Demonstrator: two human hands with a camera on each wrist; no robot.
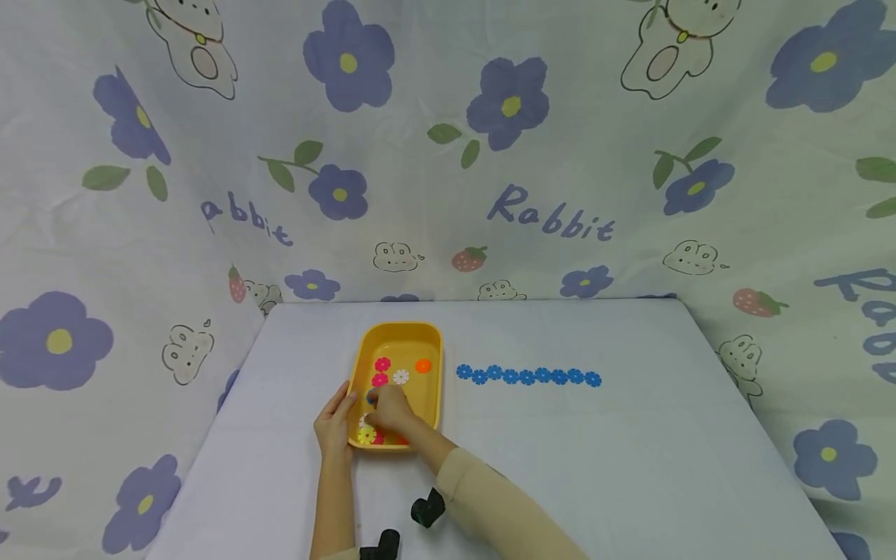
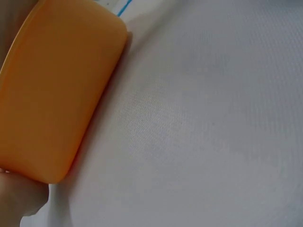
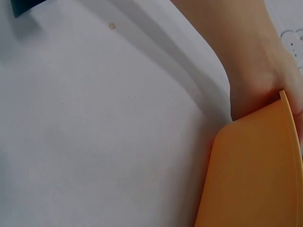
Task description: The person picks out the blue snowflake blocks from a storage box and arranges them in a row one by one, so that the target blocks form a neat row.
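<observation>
A yellow tray [image 1: 439, 404] stands on the white table, with small flower-shaped discs inside. My left hand [image 1: 333, 426] grips its near left side, thumb at the rim. Reaching into the tray from the right, my right hand [image 1: 393, 409] has its index finger and thumb apart, pointing down among the discs. A blue disc [image 1: 370, 397] lies partly hidden at the index finger, and a yellow disc [image 1: 367, 435] is below the thumb. Farther up are pink discs [image 1: 382, 364], a white disc [image 1: 401, 377] and an orange disc [image 1: 423, 365]. Both wrist views show the tray's outer wall [image 2: 61, 90].
Right of the tray, several blue flower discs [image 1: 527, 377] form a wavy row, linked or touching edge to edge. Black wrist devices [image 1: 428, 509] sit near the forearms. Behind the table [image 1: 630, 467] hangs a flower-and-rabbit patterned cloth [image 1: 420, 179].
</observation>
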